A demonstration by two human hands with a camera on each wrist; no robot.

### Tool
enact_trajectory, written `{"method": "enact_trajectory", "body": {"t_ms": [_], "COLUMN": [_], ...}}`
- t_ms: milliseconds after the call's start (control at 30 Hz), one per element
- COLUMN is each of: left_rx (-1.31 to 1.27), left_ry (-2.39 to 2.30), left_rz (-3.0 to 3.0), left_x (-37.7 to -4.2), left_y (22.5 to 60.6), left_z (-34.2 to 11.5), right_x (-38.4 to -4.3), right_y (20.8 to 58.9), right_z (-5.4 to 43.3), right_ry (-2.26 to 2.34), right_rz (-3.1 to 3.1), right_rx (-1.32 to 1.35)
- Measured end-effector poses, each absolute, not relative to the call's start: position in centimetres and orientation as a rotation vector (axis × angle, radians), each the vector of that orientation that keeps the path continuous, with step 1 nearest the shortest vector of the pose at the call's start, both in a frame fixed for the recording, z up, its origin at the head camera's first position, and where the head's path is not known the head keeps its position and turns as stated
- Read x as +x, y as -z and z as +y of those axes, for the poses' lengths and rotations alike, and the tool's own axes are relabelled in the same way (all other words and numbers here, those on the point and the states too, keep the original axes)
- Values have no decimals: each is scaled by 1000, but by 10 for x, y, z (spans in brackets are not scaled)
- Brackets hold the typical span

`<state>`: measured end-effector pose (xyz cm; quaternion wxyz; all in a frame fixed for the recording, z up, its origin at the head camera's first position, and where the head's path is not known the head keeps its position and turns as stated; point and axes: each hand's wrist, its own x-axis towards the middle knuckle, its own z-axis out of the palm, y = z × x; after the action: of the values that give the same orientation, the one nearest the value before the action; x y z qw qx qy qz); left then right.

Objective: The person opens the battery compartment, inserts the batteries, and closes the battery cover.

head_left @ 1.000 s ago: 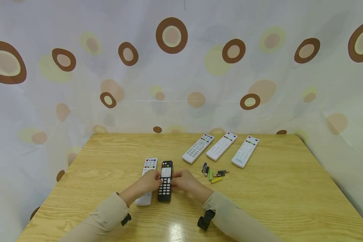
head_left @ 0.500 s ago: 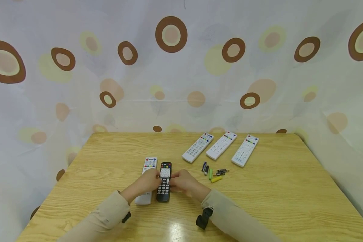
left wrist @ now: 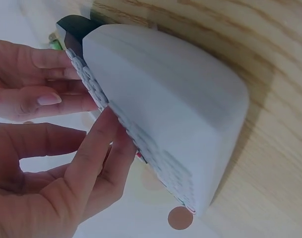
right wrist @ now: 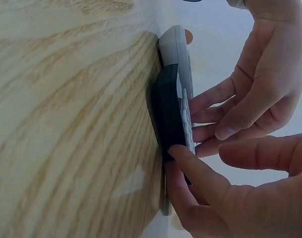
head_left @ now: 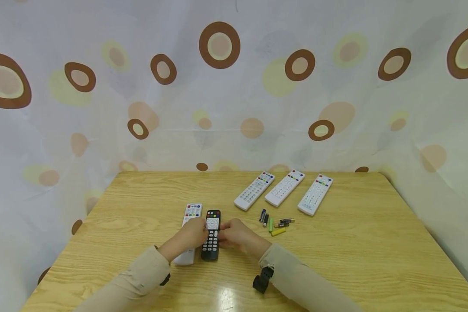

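Observation:
A black remote control [head_left: 210,251] lies buttons up on the table, close beside a white remote control [head_left: 185,258] at its left. My right hand [head_left: 239,236] touches the black remote's right edge with its fingertips; in the right wrist view its thumb [right wrist: 260,152] stands apart from the remote. My left hand [head_left: 193,234] reaches over the white remote, partly hiding its buttons. In the left wrist view, the left fingertips [left wrist: 108,124] rest by the white remote's button face [left wrist: 155,153], bent only loosely. Whether they also touch the black remote is unclear.
Three white remotes, a left one [head_left: 254,190], a middle one [head_left: 284,188] and a right one [head_left: 315,195], lie slanted toward the back of the wooden table [head_left: 355,251]. Several small batteries, among them a yellow battery [head_left: 278,232] and a green battery [head_left: 271,225], lie right of my right hand.
The black remote has slid slightly left and toward me, closer to the white remote. My right hand has followed it a little leftward. The other remotes and batteries stay put.

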<state>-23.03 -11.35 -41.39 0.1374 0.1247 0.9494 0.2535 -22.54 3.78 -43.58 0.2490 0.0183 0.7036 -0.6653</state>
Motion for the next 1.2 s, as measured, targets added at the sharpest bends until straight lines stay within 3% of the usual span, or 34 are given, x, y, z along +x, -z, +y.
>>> {"method": "enact_trajectory", "body": {"t_ms": [500, 900, 1200], "left_rx": [485, 641, 692], "left_ry": [-611, -677, -646], "left_rz": [2880, 2979, 3060], "left_x": [-228, -236, -255], "left_y": [403, 386, 382], "left_z": [-111, -85, -51], "right_x": [-218, -198, -183], "right_y": [428, 426, 420], "right_z": [56, 102, 128], "right_ry": [1650, 1339, 1361], "right_rz": [2038, 2481, 2551], "right_rx": [-78, -575, -569]}}
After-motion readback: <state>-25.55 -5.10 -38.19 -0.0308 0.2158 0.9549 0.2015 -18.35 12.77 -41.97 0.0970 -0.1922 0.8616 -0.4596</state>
